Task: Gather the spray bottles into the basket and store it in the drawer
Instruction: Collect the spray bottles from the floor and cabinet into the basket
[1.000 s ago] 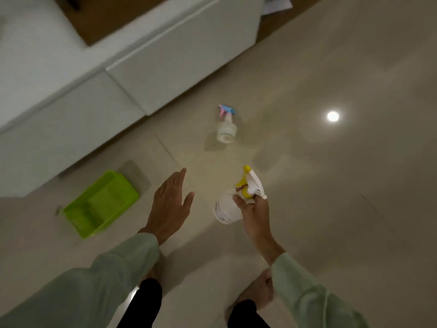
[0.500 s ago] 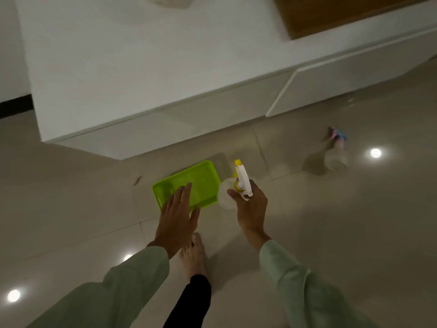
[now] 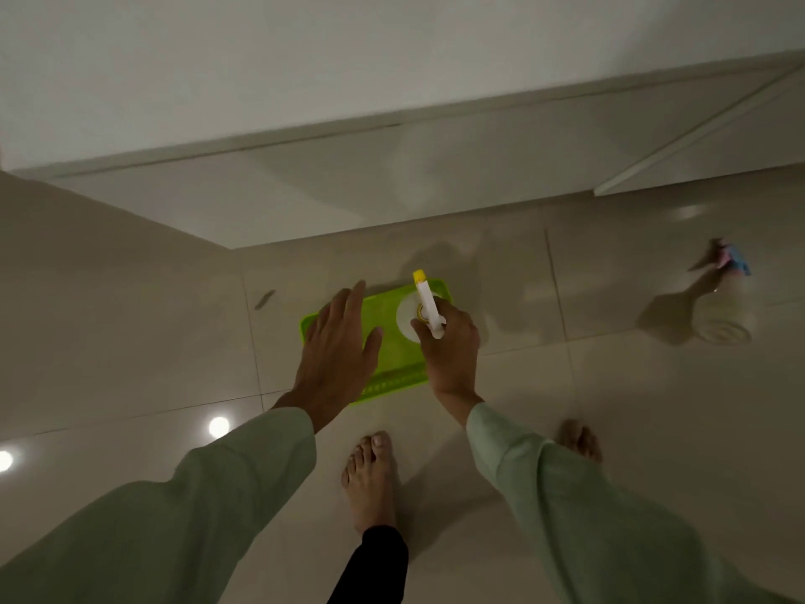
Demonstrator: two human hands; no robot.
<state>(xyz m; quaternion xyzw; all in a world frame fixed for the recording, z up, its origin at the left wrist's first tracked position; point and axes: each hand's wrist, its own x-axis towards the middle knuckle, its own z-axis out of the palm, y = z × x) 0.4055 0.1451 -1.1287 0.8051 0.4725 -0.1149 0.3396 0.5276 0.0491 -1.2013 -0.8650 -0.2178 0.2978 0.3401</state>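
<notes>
A lime-green basket [image 3: 392, 368] lies on the tiled floor in front of a white cabinet. My right hand [image 3: 448, 346] grips a clear spray bottle with a yellow and white trigger head [image 3: 424, 305], held upright directly over the basket's right half. My left hand [image 3: 337, 346] hovers flat over the basket's left half, fingers spread, holding nothing. A second clear spray bottle with a pink and blue head [image 3: 725, 307] stands on the floor well to the right, apart from both hands.
The white cabinet's closed drawer fronts [image 3: 348, 180] run along the floor just behind the basket. My bare feet [image 3: 370, 477] stand close in front of the basket. A small dark mark [image 3: 264, 298] lies on the tiles to the left.
I have turned and stepped toward the basket. My right hand has carried the yellow-headed bottle from open floor to above the basket, and my left hand now covers the basket's left side.
</notes>
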